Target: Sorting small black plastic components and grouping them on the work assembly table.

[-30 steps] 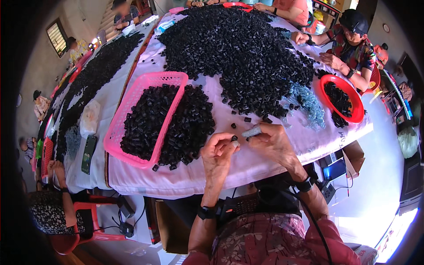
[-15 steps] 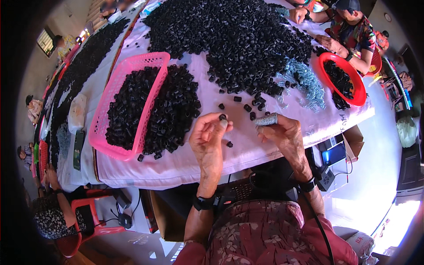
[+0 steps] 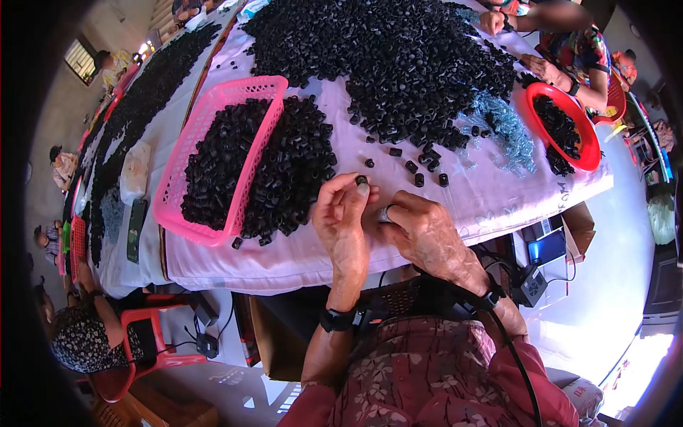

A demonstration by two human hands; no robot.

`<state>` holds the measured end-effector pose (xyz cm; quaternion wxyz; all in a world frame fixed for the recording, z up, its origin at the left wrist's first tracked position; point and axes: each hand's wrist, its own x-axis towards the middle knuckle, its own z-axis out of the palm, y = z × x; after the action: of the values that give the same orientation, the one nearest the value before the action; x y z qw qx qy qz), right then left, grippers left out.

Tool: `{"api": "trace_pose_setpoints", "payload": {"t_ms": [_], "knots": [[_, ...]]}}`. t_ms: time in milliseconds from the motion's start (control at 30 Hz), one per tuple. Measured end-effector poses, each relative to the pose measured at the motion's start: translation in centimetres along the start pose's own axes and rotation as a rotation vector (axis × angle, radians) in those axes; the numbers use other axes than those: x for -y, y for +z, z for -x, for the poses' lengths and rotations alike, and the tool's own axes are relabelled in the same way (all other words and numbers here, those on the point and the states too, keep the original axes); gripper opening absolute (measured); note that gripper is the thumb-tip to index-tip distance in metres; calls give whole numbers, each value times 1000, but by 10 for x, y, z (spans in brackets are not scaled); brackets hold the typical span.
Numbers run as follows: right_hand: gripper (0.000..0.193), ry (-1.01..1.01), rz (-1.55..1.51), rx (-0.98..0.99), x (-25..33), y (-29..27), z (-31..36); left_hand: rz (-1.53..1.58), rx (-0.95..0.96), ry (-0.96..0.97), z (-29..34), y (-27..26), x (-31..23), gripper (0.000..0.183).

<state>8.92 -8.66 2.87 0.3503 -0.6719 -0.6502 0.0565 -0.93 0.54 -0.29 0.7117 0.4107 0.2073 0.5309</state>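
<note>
My left hand (image 3: 344, 226) is raised over the near edge of the cloth, its thumb and fingers pinching a small black plastic cap (image 3: 362, 180). Close on its right is my right hand (image 3: 431, 233), knuckles up and fingers curled in toward the left palm. Grey tape (image 3: 385, 213) wraps one of its fingers. Whatever those fingertips hold, if anything, is hidden. Several loose black caps (image 3: 411, 166) lie just beyond my hands, in front of a big heap of black caps (image 3: 398, 71).
A pink plastic basket (image 3: 162, 203) of black pieces stands at left, with more heaped against its right side. To the right are a pile of clear bluish small parts (image 3: 504, 132) and a red basin (image 3: 595, 151). A co-worker's hand (image 3: 544, 70) rests beyond the basin.
My right hand has moved left and turned knuckles up, coming next to the left hand. My left hand keeps its pinch on the black cap. The whole view has shifted slightly.
</note>
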Motion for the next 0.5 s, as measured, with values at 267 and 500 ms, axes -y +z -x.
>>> {"api": "trace_pose_setpoints", "payload": {"t_ms": [267, 500], "knots": [[11, 82, 190, -80, -11, -24, 15, -55, 86, -100, 0, 3, 1, 17], [12, 128, 189, -164, -29, -32, 27, 6, 253, -206, 5, 29, 7, 19]]}}
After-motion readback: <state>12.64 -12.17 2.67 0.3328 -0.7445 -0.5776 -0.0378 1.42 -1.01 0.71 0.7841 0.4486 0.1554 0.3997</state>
